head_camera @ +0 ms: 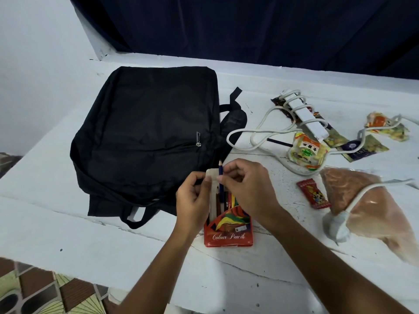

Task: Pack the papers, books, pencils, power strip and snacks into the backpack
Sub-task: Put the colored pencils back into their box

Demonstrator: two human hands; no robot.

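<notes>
The right hand [247, 189] pinches a blue pencil [221, 177] between thumb and fingers. The pencil points up and its low end sits in the pencil box [229, 230]. The left hand [192, 200] holds the white flap at the top of the box with curled fingers. The box is red, lies flat on the white table [68, 223], and has more pencils inside. Its top end touches the near corner of the backpack [145, 132].

The backpack is black and lies flat on the table, to the left of the other things. Its front zip looks closed.

The power strip [303, 114] lies well to the right of the backpack, on top of some snack packs. Its white cord [260, 134] loops over the table, and the plug [335, 225] rests on a big clear bag [374, 209] of brown snacks. A small red packet [313, 197] lies just beside that bag. A yellow snack bag [307, 152] sits by the cord. Another pencil [280, 142] lies under the cord loop.
</notes>
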